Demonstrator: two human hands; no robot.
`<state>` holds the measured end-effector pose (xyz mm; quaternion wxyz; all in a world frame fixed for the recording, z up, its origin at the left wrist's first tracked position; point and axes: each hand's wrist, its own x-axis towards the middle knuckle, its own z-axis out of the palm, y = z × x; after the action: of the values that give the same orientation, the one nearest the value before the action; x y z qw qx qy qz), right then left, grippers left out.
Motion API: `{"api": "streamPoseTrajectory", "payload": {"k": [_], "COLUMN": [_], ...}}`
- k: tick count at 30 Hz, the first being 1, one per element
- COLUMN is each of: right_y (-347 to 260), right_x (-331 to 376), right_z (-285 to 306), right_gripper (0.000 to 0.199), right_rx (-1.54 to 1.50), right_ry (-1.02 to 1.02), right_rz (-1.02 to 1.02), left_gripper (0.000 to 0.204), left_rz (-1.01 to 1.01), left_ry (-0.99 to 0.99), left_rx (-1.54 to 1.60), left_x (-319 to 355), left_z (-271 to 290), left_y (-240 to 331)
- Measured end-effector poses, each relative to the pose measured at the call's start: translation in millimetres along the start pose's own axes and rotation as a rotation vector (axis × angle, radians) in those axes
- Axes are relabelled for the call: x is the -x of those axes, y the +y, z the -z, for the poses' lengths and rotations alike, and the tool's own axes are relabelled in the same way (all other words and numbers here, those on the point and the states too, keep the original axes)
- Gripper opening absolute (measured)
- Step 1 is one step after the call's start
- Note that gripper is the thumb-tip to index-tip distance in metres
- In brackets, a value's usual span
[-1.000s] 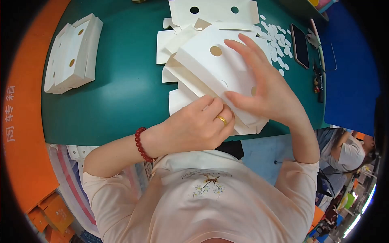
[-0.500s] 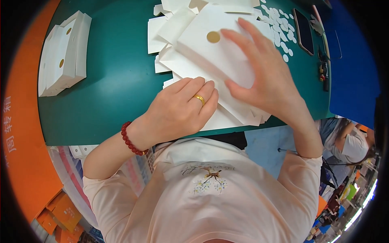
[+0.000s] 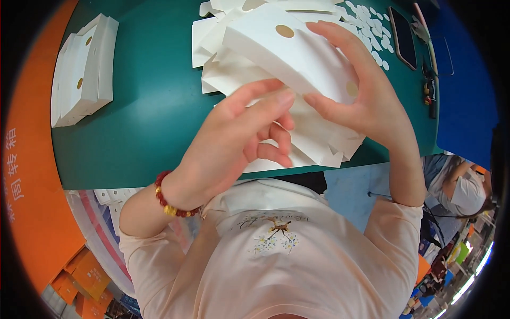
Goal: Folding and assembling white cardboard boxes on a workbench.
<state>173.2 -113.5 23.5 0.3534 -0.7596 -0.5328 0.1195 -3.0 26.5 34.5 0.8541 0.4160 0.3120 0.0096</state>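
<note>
Over the green tabletop (image 3: 154, 106), the right hand (image 3: 366, 101) holds the white folded box (image 3: 289, 50). Its long side runs from ten to four o'clock. The left hand (image 3: 239, 133), fingers loose, touches its near edge at seven o'clock.

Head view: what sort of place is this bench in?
Probably a packaging workshop. A stack of folded white cardboard boxes sits on the green-topped table, loose flat white blanks and punched-out white paper discs lie beyond, and orange cartons stand below.
</note>
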Motion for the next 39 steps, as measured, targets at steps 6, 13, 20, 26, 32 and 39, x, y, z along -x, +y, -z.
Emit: {"api": "streamPoseTrajectory", "payload": {"k": [6, 13, 20, 26, 32, 39], "right_y": [1.1, -3.2, -10.1, -1.2, -6.6, -29.1], "right_x": [0.0, 1.3, 3.0, 4.6, -3.4, -1.2], "right_z": [3.9, 2.9, -2.2, -1.3, 1.2, -13.5], "right_gripper": [0.071, 0.071, 0.071, 0.071, 0.063, 0.065], "right_rx": [-0.024, -0.044, 0.008, 0.109, 0.184, 0.498], "right_ry": [-0.104, -0.123, -0.106, -0.024, -0.043, -0.288], "right_rz": [0.043, 0.08, 0.088, 0.055, 0.125, 0.117], "left_gripper": [0.023, 0.024, 0.019, 0.021, 0.03, 0.025], "left_rz": [0.125, 0.144, 0.195, 0.152, -1.337, -1.525], "left_ry": [-0.219, -0.186, -0.157, -0.123, 0.049, -0.038], "left_rx": [0.145, 0.326, 0.323, -0.152, -1.598, -1.551], "left_x": [-15.2, -19.5, -19.8, 4.6, -11.0, -31.5], "left_z": [2.8, 7.6, 6.7, 8.8, 42.9, 58.2], "left_y": [-1.7, -6.5, -4.3, 0.5, -21.6, -33.6]}}
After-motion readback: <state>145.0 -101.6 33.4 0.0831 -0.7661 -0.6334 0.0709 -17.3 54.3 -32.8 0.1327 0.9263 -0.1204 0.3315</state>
